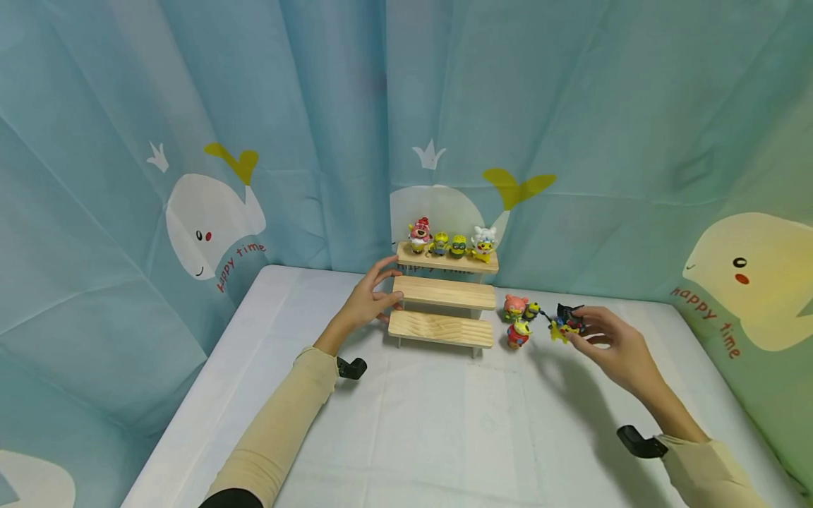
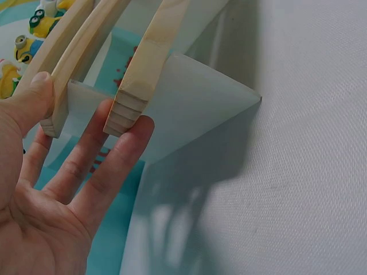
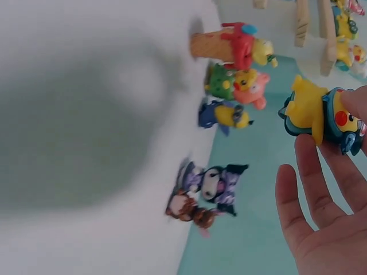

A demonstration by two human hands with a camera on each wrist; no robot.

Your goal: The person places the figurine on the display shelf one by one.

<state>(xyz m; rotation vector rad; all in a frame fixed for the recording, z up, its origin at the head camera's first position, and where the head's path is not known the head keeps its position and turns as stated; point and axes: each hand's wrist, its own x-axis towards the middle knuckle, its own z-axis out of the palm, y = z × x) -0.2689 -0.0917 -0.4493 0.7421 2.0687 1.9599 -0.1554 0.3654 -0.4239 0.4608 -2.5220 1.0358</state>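
A three-tier wooden display shelf [image 1: 444, 291] stands on the table, with several small toy figures [image 1: 459, 245] along its top board. My left hand [image 1: 368, 302] grips the shelf's left end. The left wrist view shows its thumb on the middle board and fingertips against the lowest board [image 2: 137, 86]. In my right hand [image 1: 612, 347], thumb and fingers pinch a yellow toy figure [image 3: 309, 109] with a dark blue hood and red cheeks. It is raised beside the shelf's right side. The middle and lowest boards bear nothing.
Right of the shelf stand a red-suited toy alien [image 1: 517, 334], a pink-headed toy figure [image 1: 514, 306] and a small minion figure [image 1: 532, 311]. A black-and-purple toy figure [image 3: 215, 184] and a brown one [image 3: 182, 206] stand nearby. A blue curtain [image 1: 343, 141] hangs behind the white table [image 1: 406, 430].
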